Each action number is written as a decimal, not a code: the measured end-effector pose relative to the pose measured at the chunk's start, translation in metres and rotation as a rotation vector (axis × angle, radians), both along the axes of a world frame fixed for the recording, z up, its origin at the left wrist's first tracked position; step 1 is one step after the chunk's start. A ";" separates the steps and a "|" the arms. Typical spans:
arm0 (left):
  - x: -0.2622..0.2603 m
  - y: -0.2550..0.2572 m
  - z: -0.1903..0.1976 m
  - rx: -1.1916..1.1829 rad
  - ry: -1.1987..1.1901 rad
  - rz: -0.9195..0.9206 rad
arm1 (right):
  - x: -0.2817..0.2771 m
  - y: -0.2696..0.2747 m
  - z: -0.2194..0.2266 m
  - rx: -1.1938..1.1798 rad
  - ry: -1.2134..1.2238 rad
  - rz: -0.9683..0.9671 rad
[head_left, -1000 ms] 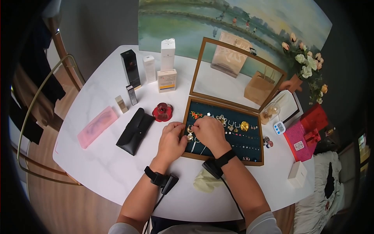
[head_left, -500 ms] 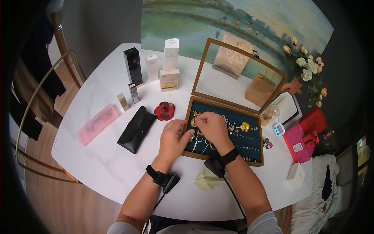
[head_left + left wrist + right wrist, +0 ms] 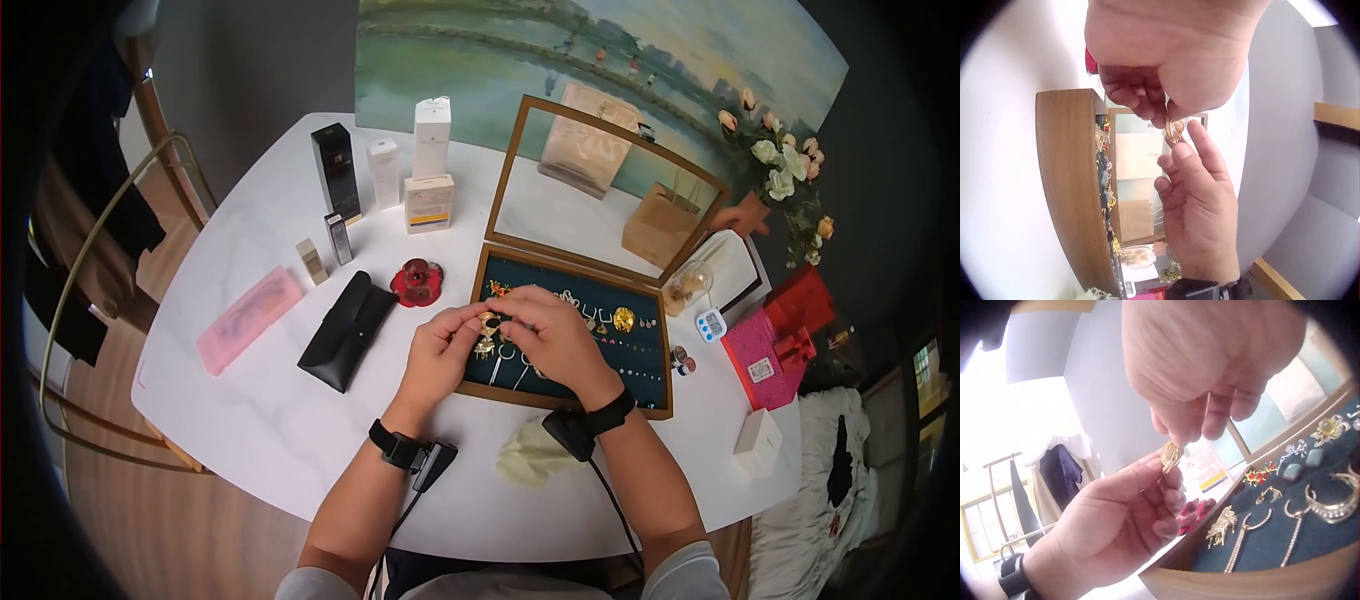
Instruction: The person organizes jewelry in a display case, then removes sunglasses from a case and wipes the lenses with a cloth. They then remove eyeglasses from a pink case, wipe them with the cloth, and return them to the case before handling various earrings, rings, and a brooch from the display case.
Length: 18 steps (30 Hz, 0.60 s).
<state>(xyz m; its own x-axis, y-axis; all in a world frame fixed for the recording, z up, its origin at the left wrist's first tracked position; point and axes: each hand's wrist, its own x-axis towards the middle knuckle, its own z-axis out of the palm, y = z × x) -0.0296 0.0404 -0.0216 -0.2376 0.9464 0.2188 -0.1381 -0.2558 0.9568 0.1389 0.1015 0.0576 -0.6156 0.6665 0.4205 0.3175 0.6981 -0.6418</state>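
Above the left end of a wooden jewellery box (image 3: 570, 407), both hands meet at a small oval gold earring (image 3: 1171, 457). My left hand (image 3: 440, 350) pinches it between thumb and fingertips, with its other fingers curled. From the other side my right hand (image 3: 550, 335) has its thumb and forefinger on the earring's upper edge. Both hands are raised over the dark green lining, where gold drop earrings (image 3: 1222, 525), hoops with long sparkling chains (image 3: 1238, 547) and a red flower-like piece (image 3: 1260, 475) lie. The box's glass lid (image 3: 600, 262) stands raised at the back.
Left of the box lie a black glasses case (image 3: 347, 332), a pink case (image 3: 250, 318) and a red flower ornament (image 3: 417, 282). Cosmetic boxes (image 3: 430, 205) stand behind. A pale green cloth (image 3: 535, 452) lies in front; a timer (image 3: 711, 325) and pink box (image 3: 760, 350) are at right.
My right hand has reached into the box's left side, then lifted and turned toward the left hand. My left hand has moved slightly right, and both now meet at the gold earring.
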 end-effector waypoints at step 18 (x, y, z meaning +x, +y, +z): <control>-0.002 -0.001 0.006 -0.026 -0.121 -0.104 | -0.006 -0.006 -0.013 -0.042 -0.035 -0.032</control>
<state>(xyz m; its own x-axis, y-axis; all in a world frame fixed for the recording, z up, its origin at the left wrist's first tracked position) -0.0319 0.0394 -0.0157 -0.1614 0.9722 0.1695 -0.2772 -0.2095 0.9377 0.1331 0.0959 0.0447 -0.6071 0.7030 0.3705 0.3620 0.6597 -0.6586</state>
